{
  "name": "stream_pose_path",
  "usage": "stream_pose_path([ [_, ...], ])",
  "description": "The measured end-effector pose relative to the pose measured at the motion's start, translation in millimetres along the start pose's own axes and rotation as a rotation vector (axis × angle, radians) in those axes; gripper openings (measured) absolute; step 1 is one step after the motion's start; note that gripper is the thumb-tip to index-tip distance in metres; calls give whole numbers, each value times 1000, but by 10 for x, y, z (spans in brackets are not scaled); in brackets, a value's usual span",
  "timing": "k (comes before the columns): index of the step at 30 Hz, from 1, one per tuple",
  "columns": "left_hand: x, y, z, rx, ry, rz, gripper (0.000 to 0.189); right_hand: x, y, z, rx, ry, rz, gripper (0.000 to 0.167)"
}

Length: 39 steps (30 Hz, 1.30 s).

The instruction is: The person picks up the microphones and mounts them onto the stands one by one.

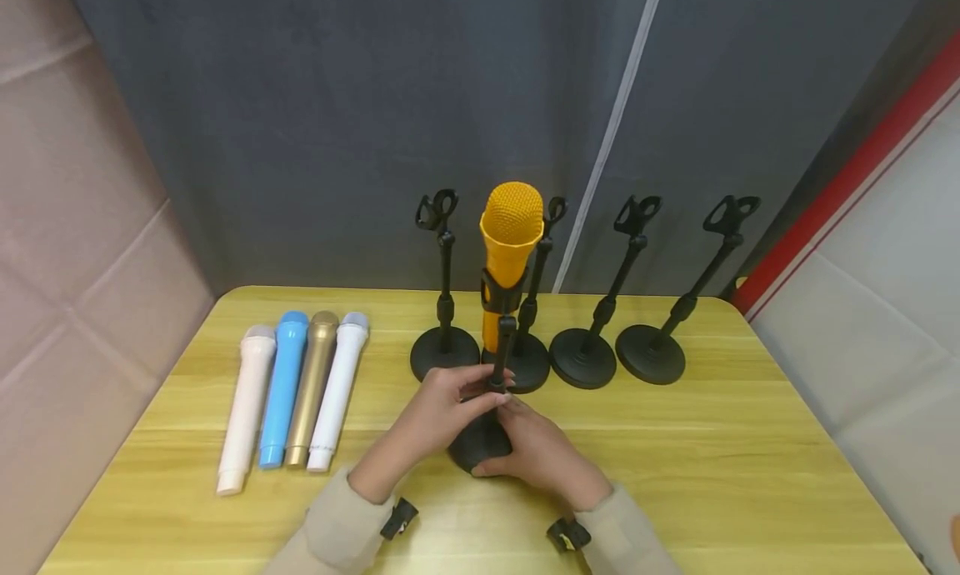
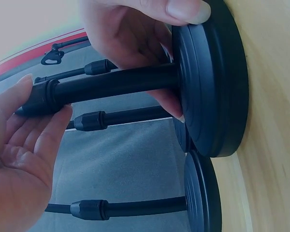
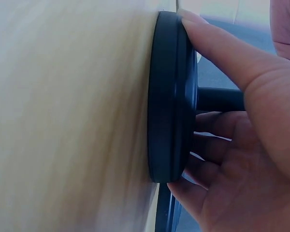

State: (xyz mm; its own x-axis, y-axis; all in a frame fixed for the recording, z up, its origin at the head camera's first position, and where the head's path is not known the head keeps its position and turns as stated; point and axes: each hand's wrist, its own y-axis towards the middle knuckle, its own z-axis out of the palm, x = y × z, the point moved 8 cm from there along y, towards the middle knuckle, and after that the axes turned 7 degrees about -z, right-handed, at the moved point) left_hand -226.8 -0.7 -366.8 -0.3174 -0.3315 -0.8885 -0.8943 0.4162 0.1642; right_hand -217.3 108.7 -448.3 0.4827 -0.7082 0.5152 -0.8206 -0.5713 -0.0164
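Observation:
An orange-yellow microphone (image 1: 512,217) is held head-up in the clip of the nearest black microphone stand (image 1: 476,443). My left hand (image 1: 438,404) pinches the collar (image 2: 41,96) on that stand's pole between thumb and fingers. Lower down, my right hand (image 1: 543,450) grips the round base (image 3: 166,96), its thumb on the near rim and its fingers round the far side. The base appears to rest on the wooden table; in the head view the hands partly cover the lower pole.
Several more black stands, with no microphones in their clips, line the back, including a left one (image 1: 444,350) and a far-right one (image 1: 651,354). At left lie pale pink (image 1: 247,408), blue (image 1: 283,392), gold (image 1: 311,392) and white (image 1: 339,392) microphones. A grey curtain (image 1: 337,142) hangs behind the table.

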Motion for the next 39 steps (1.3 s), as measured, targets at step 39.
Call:
stream_pose_path([
  [39, 49, 6, -12, -54, -3, -44, 41, 1, -1, 1, 8, 0, 17, 99],
])
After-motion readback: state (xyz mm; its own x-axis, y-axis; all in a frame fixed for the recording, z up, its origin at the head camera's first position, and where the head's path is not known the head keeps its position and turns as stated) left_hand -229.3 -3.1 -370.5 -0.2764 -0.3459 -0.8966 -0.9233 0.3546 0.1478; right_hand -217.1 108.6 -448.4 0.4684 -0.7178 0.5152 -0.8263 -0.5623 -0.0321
